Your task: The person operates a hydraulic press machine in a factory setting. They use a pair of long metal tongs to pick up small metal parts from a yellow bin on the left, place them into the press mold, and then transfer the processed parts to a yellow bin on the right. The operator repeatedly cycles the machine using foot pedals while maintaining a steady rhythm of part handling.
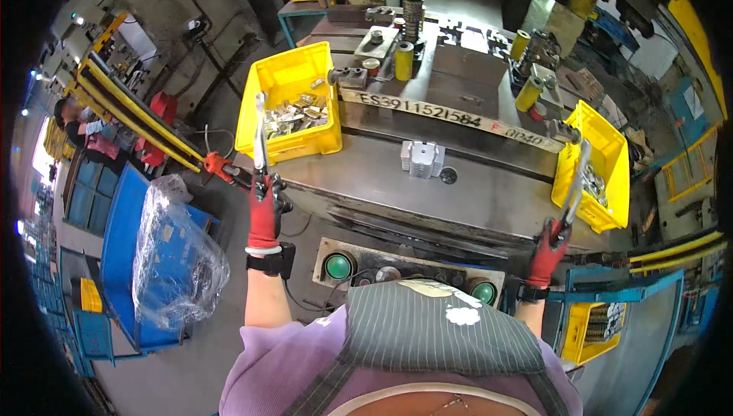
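My left hand [267, 208], in a red glove with dark fingers, is closed around a long silver tong-like tool [259, 137]. The tool's tip points up over a yellow bin [321, 143] of small metal parts [294, 116]. In the same kind of glove, my right hand [550, 248] grips a similar silver tong-like tool [578, 179]. It reaches up along the near side of the right yellow bin [617, 187], where more metal parts [594, 185] lie. Between the hands, a stack of silver metal pieces [422, 158] sits on the press bed [359, 175], beside a dark round disc [448, 176].
Behind the stack runs a die plate with a marked front bar [458, 116] and yellow cylinders [404, 61]. A control panel with green buttons [338, 266] stands close before me. At left is a blue cart [122, 225] with clear plastic wrap [179, 263]; a yellow crate [576, 336] lies lower right.
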### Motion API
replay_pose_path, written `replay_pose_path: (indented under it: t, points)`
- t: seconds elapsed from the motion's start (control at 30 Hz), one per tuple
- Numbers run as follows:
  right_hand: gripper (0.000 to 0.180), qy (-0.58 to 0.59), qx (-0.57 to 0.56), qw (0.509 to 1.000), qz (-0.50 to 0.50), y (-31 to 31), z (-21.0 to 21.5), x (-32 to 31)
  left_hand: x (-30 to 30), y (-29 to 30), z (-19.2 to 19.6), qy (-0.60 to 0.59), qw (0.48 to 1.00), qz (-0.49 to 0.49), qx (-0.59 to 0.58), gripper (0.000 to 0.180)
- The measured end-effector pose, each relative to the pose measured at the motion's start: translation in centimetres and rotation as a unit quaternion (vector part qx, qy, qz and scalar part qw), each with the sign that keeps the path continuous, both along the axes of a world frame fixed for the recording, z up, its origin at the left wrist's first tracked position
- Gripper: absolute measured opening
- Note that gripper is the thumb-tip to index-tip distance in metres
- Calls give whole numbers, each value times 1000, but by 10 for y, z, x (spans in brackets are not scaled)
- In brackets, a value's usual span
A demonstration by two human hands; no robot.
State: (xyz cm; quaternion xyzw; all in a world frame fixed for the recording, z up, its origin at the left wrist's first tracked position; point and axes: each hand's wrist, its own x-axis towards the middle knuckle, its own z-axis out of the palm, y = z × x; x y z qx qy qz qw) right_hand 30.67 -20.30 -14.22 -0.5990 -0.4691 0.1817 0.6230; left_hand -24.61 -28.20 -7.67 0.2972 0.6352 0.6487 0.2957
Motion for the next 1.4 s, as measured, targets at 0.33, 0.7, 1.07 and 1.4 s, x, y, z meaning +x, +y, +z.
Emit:
replay_pose_path:
  t: [0.33, 0.7, 1.07, 1.4]
  points:
    - [56, -309, -106, 891, 314, -37, 85, -122, 98, 36, 11, -11, 982, -188, 9, 35]
    - [52, -248, 20, 951, 184, 78, 164, -126, 62, 0, -53, -62, 985, -157, -30, 40]
    - [29, -345, -119, 878, 309, 284, 189, -84, 91, -10, -6, -90, 986, -142, -3, 17]
    - [43, 302, -232, 802, 460, 272, 128, -124, 97, -4, -15, -121, 979, -162, -8, 24]
